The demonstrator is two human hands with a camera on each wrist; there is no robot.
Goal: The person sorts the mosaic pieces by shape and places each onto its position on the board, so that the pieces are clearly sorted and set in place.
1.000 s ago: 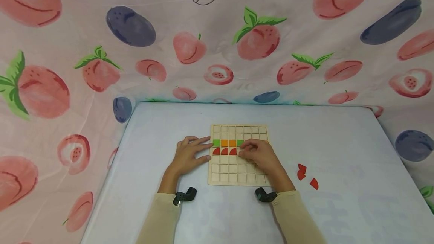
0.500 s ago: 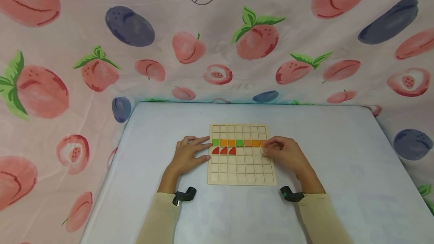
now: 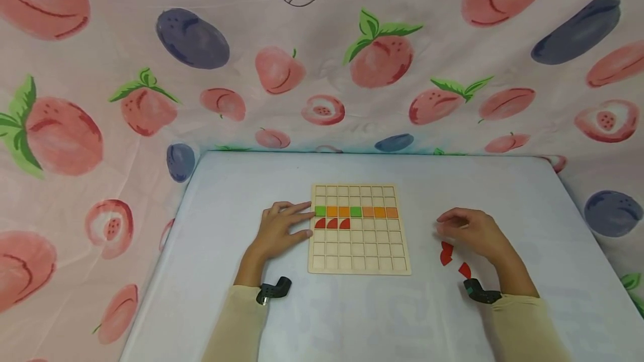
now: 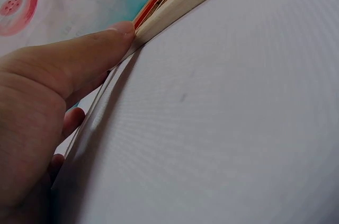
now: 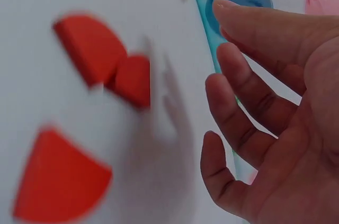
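Observation:
A square-celled wooden board [image 3: 359,264] lies flat on the table in the head view. One row holds green and orange square tiles [image 3: 380,212]; under its left end sit three red quarter-circle pieces [image 3: 332,224]. My left hand [image 3: 279,232] touches the board's left edge with outstretched fingers. In the left wrist view the thumb [image 4: 100,49] rests against the wooden rim. My right hand [image 3: 475,233] hovers over the table right of the board, fingers loosely bent and holding nothing. Just below its fingertips lie loose red quarter-circle pieces [image 5: 63,179], two of them touching.
The white table [image 3: 241,183] extends around the board. A fruit-patterned cloth [image 3: 282,21] hangs behind it and along the sides. Each wrist wears a black camera mount [image 3: 481,291].
My right hand has moved right, off the board, to the loose red pieces, uncovering the right part of the tile row. My left hand stays at the board's edge.

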